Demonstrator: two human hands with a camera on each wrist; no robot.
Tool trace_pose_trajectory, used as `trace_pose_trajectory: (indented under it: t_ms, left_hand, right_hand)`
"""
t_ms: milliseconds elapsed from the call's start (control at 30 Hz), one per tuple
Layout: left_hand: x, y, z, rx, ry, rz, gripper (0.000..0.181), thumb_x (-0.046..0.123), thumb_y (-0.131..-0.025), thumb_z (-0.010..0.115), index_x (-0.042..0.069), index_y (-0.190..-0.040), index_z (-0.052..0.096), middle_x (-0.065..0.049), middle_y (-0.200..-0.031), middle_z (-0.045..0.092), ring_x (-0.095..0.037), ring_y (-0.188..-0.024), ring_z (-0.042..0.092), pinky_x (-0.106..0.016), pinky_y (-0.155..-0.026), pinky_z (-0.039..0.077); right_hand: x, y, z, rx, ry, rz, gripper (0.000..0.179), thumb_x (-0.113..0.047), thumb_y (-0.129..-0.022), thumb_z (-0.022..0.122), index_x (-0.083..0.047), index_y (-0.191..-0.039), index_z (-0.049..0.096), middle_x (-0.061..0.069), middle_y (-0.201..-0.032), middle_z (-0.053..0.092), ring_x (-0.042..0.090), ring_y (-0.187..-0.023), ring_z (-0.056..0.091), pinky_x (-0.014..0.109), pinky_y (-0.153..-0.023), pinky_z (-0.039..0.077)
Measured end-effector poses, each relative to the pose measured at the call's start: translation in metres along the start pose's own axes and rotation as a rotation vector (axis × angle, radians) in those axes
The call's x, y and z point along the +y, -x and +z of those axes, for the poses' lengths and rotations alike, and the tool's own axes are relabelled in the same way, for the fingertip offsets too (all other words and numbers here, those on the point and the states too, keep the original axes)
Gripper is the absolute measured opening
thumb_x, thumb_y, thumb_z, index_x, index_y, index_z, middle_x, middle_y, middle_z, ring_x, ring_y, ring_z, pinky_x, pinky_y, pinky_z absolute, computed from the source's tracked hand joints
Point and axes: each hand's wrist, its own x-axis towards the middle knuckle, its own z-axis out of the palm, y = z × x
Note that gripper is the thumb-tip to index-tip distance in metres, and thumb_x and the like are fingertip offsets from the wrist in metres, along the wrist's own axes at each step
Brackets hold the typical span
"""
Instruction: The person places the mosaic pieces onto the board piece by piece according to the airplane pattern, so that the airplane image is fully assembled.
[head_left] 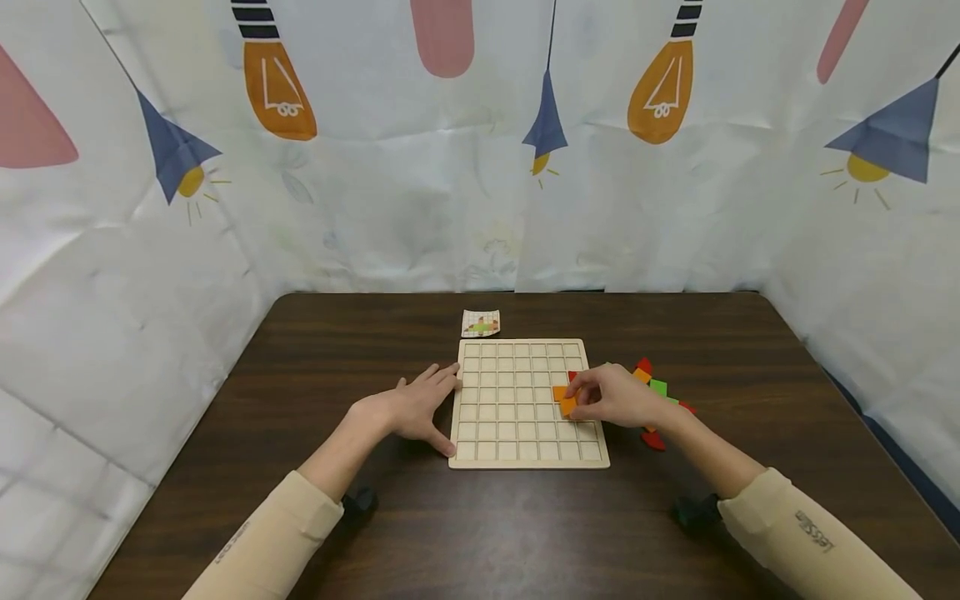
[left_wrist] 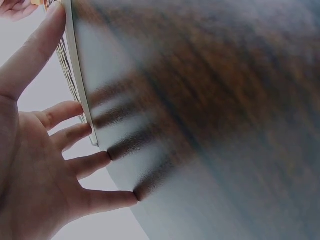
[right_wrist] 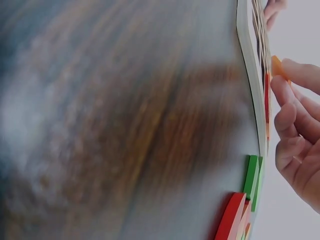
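Observation:
A pale wooden grid board (head_left: 507, 411) lies on the dark table. My left hand (head_left: 411, 407) rests at its left edge, fingers spread, with the thumb near the lower left corner; in the left wrist view the thumb tip (left_wrist: 57, 15) touches the rim. Over the board's right part, my right hand (head_left: 618, 395) pinches an orange tile (head_left: 567, 406) between thumb and index finger. Another orange tile (head_left: 559, 392) lies on the grid just beside it. A red piece (head_left: 573, 376) on the board is partly covered by the right hand.
Right of the board lie several loose pieces, among them a green tile (head_left: 658, 387) and a red piece (head_left: 653, 440); the right forearm covers some. Behind the board sits a small pattern card (head_left: 481, 323). A printed white curtain (head_left: 390, 208) hangs beyond the table (head_left: 360, 333).

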Motion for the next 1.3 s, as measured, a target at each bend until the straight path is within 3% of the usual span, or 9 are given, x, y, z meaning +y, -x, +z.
trace_pose_trajectory:
  t_ms: [733, 1033, 1300]
  left_hand:
    - [-0.002, -0.004, 0.001, 0.0, -0.007, -0.005, 0.097, 0.053, -0.077, 0.089, 0.013, -0.151, 0.041, -0.01, -0.171, 0.007, -0.039, -0.156, 0.004, -0.078, -0.109, 0.016]
    - [-0.002, -0.004, 0.002, 0.008, 0.006, -0.002, 0.097, 0.051, -0.077, 0.089, 0.012, -0.151, 0.041, -0.011, -0.171, 0.008, -0.04, -0.155, 0.005, -0.078, -0.109, 0.017]
    - [-0.001, -0.003, 0.001, 0.005, 0.009, -0.002, 0.098, 0.051, -0.077, 0.089, 0.012, -0.152, 0.04, -0.011, -0.171, 0.008, -0.04, -0.155, 0.005, -0.077, -0.109, 0.017]
  right_hand:
    - [-0.002, -0.007, 0.005, -0.027, 0.017, -0.008, 0.026, -0.019, -0.087, 0.085, -0.009, -0.107, 0.072, -0.007, -0.075, 0.062, 0.011, -0.067, 0.056, 0.026, -0.063, 0.048]
    - [0.002, -0.002, 0.003, 0.02, 0.015, -0.034, 0.025, -0.016, -0.086, 0.086, -0.007, -0.105, 0.072, -0.006, -0.078, 0.062, 0.012, -0.071, 0.058, 0.027, -0.066, 0.051]
    - [0.007, 0.01, -0.011, 0.054, -0.006, 0.046, 0.022, -0.017, -0.09, 0.082, -0.008, -0.108, 0.072, -0.004, -0.082, 0.064, 0.017, -0.072, 0.06, 0.03, -0.066, 0.051]
